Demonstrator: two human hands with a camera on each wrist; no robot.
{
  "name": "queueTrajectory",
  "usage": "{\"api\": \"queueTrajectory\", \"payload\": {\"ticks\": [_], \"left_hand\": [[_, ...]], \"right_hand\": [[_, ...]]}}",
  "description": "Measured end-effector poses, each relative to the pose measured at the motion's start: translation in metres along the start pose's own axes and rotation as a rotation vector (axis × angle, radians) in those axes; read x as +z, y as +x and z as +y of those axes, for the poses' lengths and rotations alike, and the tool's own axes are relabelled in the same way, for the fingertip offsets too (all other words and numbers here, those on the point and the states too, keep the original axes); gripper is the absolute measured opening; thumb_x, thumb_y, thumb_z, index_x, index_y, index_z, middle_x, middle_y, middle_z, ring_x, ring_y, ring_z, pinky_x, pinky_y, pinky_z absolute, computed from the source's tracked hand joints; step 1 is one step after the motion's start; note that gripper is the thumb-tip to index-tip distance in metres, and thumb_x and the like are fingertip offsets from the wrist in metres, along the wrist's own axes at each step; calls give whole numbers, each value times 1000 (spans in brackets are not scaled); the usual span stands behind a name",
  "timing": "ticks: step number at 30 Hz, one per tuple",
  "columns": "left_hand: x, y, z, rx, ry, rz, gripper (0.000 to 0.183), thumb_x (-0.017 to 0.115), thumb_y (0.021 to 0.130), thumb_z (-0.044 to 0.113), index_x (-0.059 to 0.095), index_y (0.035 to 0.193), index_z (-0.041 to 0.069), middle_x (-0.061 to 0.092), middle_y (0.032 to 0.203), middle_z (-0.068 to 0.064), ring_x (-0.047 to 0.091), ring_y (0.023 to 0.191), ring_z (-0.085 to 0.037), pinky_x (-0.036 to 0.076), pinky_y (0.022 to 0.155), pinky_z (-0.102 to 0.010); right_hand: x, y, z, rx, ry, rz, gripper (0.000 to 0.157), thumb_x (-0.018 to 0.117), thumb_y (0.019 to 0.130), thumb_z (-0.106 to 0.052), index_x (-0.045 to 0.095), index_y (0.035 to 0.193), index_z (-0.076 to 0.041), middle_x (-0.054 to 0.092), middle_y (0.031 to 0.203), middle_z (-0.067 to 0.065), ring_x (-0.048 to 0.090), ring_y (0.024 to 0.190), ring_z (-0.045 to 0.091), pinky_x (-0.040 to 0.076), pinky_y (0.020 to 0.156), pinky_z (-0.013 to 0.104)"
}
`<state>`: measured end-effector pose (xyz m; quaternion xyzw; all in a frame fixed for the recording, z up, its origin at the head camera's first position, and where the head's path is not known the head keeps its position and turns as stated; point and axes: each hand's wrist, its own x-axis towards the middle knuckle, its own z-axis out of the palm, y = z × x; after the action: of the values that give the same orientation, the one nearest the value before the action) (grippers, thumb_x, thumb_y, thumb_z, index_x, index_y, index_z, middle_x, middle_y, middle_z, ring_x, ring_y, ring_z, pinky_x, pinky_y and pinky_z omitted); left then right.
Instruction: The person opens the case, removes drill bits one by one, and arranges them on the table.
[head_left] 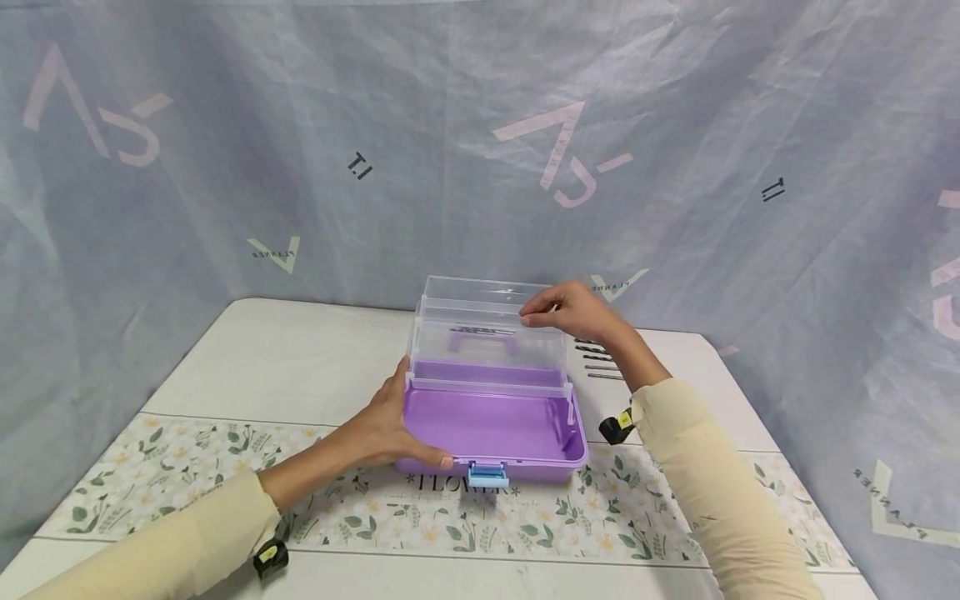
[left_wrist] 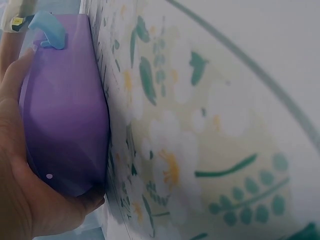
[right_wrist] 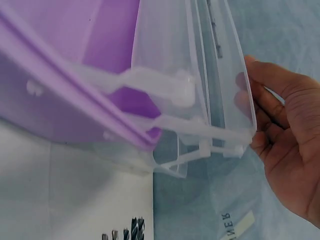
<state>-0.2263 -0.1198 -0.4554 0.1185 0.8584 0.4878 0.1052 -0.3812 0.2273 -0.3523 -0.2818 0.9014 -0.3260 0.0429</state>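
Note:
A purple storage box (head_left: 495, 425) stands open on the table, its light-blue latch (head_left: 488, 475) facing the front. Clear stepped trays (head_left: 491, 312) are raised over its back half on whitish hinge arms (right_wrist: 187, 129). My left hand (head_left: 386, 425) grips the box's left front corner, thumb along the front rim and fingers at the left side. My right hand (head_left: 567, 308) pinches the edge of the upper clear tray; some of its fingertips show through the plastic in the right wrist view. Thin dark drill bits (head_left: 480, 331) show through the clear plastic. The bottom of the box holds nothing.
Several more drill bits (head_left: 596, 358) lie in a row on the table, right of the box and partly behind my right forearm. A floral runner (head_left: 420, 521) crosses the white table (head_left: 315, 350). Grey-blue printed cloth (head_left: 450, 150) hangs behind.

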Motion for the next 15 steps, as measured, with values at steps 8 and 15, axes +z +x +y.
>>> {"api": "queueTrajectory", "payload": {"ticks": [8,15], "left_hand": [[-1,1,-1,12,-16,6,182,116,54,42,-13,182,27,30,176,-28,50,152,-48,36,132,-77],[1,2,-2,-1,-31,2,183,116,53,42,-14,182,29,26,179,-27,48,153,-48,34,133,-77]], "right_hand": [[2,14,-7,-30,-68,-113,18,79,107,-19,89,121,-12,88,120,9,82,100,24,63,82,33],[8,22,-5,-53,-80,-130,15,81,105,-10,90,116,-10,89,112,11,84,95,19,66,78,28]]}}
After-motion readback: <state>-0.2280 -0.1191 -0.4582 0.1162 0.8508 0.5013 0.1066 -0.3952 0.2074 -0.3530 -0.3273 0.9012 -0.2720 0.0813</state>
